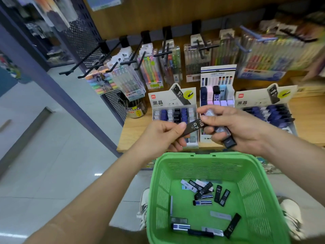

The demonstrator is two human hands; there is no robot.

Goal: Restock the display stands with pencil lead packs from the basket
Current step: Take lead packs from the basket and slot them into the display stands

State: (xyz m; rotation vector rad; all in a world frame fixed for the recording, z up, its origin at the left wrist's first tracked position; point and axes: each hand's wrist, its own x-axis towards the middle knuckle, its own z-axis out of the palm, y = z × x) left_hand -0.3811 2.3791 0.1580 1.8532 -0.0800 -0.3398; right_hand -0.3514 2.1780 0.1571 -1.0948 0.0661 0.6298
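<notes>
Pale tiled floor [44, 152], wooden shelf [135, 128], wood back wall [158, 14], black perforated panel [82, 36], pen packs [153, 71] hang on black hooks [81, 58].

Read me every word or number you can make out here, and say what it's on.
"HB 0.7": black slim pack pinched between left hand and right hand.
"黑晶", "HB 0.7": left white cardboard display stand, on its header.
"黑晶", "HB 0.7": right white cardboard stand, header.
"HB 0.7": black pack in green plastic basket.
"HB 0.5": another black pack there, upside down.
Too blurred: middle stand, hanging pen packs.

Three display stands [173, 103], one green basket [175, 156], two hands [163, 136], about fifteen loose lead packs [218, 191]
</notes>
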